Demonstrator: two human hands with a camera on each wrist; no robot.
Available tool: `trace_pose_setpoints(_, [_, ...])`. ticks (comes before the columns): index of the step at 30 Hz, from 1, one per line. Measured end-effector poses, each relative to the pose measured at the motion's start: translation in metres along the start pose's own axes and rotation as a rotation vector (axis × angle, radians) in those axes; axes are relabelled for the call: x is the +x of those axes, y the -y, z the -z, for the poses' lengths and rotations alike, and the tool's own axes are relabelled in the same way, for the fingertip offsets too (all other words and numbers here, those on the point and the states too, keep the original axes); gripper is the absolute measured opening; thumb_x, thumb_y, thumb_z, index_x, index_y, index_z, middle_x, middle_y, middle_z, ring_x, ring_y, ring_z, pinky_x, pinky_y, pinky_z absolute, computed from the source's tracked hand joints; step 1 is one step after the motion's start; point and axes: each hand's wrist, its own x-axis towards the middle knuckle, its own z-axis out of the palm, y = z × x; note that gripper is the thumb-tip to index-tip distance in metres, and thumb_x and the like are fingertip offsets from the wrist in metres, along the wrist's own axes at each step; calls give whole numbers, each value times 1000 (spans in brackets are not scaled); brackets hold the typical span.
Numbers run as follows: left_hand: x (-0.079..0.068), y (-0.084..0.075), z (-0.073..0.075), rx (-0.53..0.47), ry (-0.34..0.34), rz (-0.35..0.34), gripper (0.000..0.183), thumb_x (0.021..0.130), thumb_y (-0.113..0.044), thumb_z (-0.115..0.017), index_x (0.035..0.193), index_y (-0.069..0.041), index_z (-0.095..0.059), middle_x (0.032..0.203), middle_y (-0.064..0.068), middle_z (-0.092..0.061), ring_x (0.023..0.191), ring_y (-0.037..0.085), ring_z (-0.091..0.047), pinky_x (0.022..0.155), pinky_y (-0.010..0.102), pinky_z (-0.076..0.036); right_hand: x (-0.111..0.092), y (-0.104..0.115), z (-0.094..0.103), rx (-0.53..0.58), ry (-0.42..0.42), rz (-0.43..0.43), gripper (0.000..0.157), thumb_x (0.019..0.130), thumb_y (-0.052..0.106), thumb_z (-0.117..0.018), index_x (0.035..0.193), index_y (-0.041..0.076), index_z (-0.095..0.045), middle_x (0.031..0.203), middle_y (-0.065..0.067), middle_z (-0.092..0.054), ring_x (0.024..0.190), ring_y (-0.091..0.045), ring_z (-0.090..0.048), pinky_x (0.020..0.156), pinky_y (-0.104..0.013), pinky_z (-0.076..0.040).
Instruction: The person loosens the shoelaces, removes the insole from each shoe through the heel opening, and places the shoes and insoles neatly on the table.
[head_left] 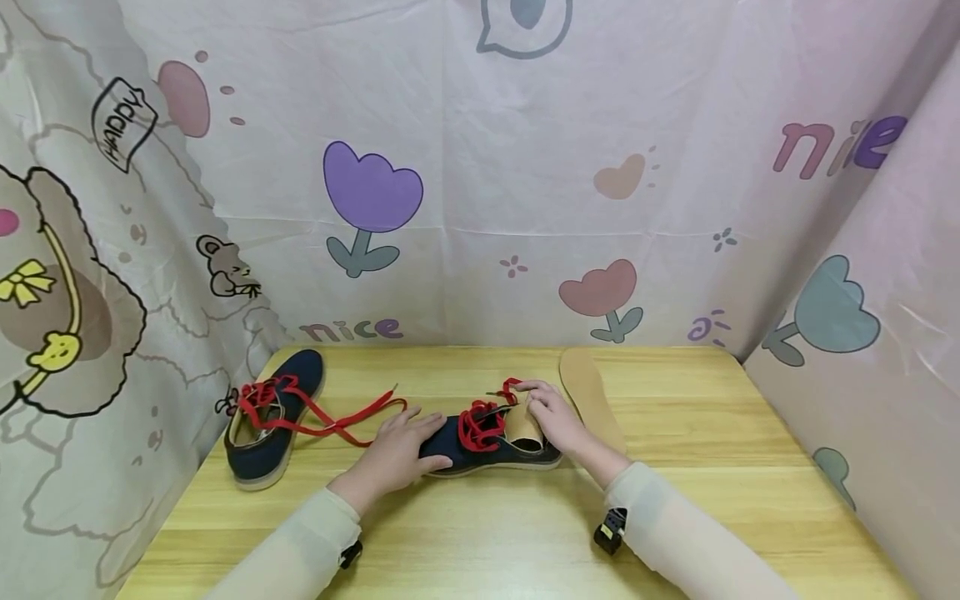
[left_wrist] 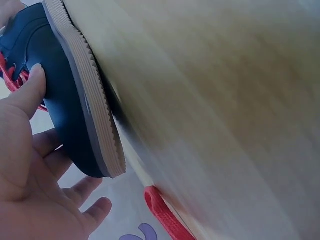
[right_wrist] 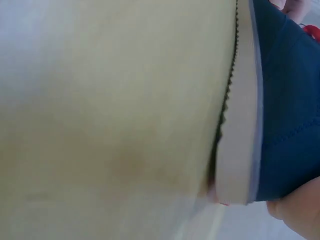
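Note:
A navy shoe (head_left: 442, 446) with red laces lies sole down across the middle of the table, toe to the left. My left hand (head_left: 402, 450) holds it at the toe, thumb on the near side and fingers over the far side. In the left wrist view the thumb (left_wrist: 36, 87) lies against the dark upper. A tan insole (head_left: 522, 423) sticks up, bent, from the shoe's opening. My right hand (head_left: 555, 417) grips its upper part by the heel; the fingertips are partly hidden. The right wrist view shows the shoe's heel (right_wrist: 280, 165) and part of that hand.
A second navy shoe (head_left: 303, 379) with loose red laces (head_left: 337, 427) stands at the table's left edge. Another tan insole (head_left: 588, 387) lies flat, right of the middle shoe. Patterned curtains (head_left: 480, 167) enclose the wooden table (head_left: 712, 483) at the back and sides.

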Motion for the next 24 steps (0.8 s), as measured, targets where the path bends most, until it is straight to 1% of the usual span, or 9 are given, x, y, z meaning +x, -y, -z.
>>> trace_pose_setpoints(4, [0,0,1,-3,11,-5,73,89,-50,-70,148,-12,-52,152,6,-48,146,41,-28,115,64,-20,5,6,4,-105,-9,-28,34,101,15,-50,71,7,-62,136,-21,-57,131,-41,-45,103,-56,-37])
trace_pose_setpoints(6, [0,0,0,-5,14,-3,72,90,-51,-69,148,-12,-51,152,5,-48,146,41,-28,115,64,-20,7,10,6,-191,10,-46,30,100,23,-57,76,12,-70,137,-19,-57,132,-42,-42,106,-58,-35])
trace_pose_setpoints(8, [-1,1,0,-11,12,5,72,90,-51,-69,149,-13,-51,153,5,-47,147,40,-27,115,64,-20,9,14,7,-246,62,-49,25,98,27,-61,78,17,-72,138,-18,-56,133,-42,-39,106,-59,-34])
trace_pose_setpoints(11, [-1,2,-1,-20,1,11,72,90,-50,-69,148,-13,-52,152,5,-48,147,40,-27,114,65,-21,12,18,7,-262,153,-39,23,96,24,-62,74,19,-69,139,-18,-56,132,-42,-39,104,-59,-36])
trace_pose_setpoints(13, [-1,3,-1,-26,-6,11,72,90,-50,-69,148,-13,-52,152,5,-48,146,40,-27,114,65,-21,13,19,7,-235,184,-29,23,95,18,-60,72,18,-66,139,-19,-56,131,-43,-40,102,-59,-36])
trace_pose_setpoints(16, [-1,4,-2,-33,-6,9,72,89,-50,-70,148,-13,-52,152,5,-48,146,40,-27,114,65,-21,14,20,10,-179,182,-18,27,95,11,-55,69,14,-61,135,-21,-58,128,-44,-46,100,-56,-40])
trace_pose_setpoints(20, [-1,5,-3,-41,-3,7,71,89,-50,-70,148,-13,-52,152,5,-48,146,40,-28,114,64,-21,14,21,18,-47,173,-56,31,97,9,-49,67,9,-54,135,-25,-57,126,-42,-51,95,-47,-43])
trace_pose_setpoints(22, [-1,5,-2,-45,0,7,71,89,-49,-70,148,-12,-52,152,5,-48,146,41,-28,114,64,-21,14,20,24,27,154,-97,31,97,9,-47,67,8,-52,135,-25,-56,126,-42,-51,91,-42,-42])
trace_pose_setpoints(24, [-1,5,-2,-45,0,6,71,89,-49,-70,148,-12,-52,152,5,-48,146,41,-29,114,65,-21,13,21,32,72,131,-107,29,95,8,-47,67,8,-51,135,-26,-57,125,-43,-50,91,-39,-42])
